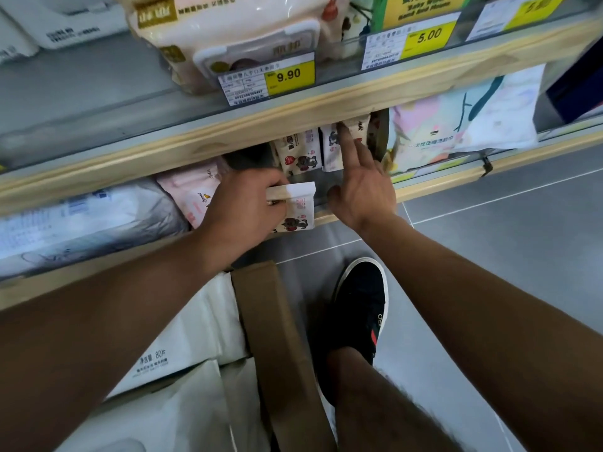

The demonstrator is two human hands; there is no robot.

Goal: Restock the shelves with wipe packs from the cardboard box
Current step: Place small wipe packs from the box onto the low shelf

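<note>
My left hand point(243, 203) grips a small white wipe pack point(298, 207) with cartoon prints at the front edge of the lower shelf point(434, 185). My right hand point(360, 184) reaches under the upper shelf with straight fingers, and its fingertips touch the upright wipe packs point(331, 146) standing there. More of the same packs point(295, 154) stand just left of them. Below, the open cardboard box point(277, 337) sits on the floor and holds large white wipe packs point(182, 347).
The upper wooden shelf point(326, 107) carries a beige pack point(235, 34) and yellow price tags. Pink packs point(192, 197) and a grey-white bag point(88, 216) lie left on the lower shelf, a pastel bag point(456, 132) to the right. My black shoe point(359, 308) stands on grey floor tiles.
</note>
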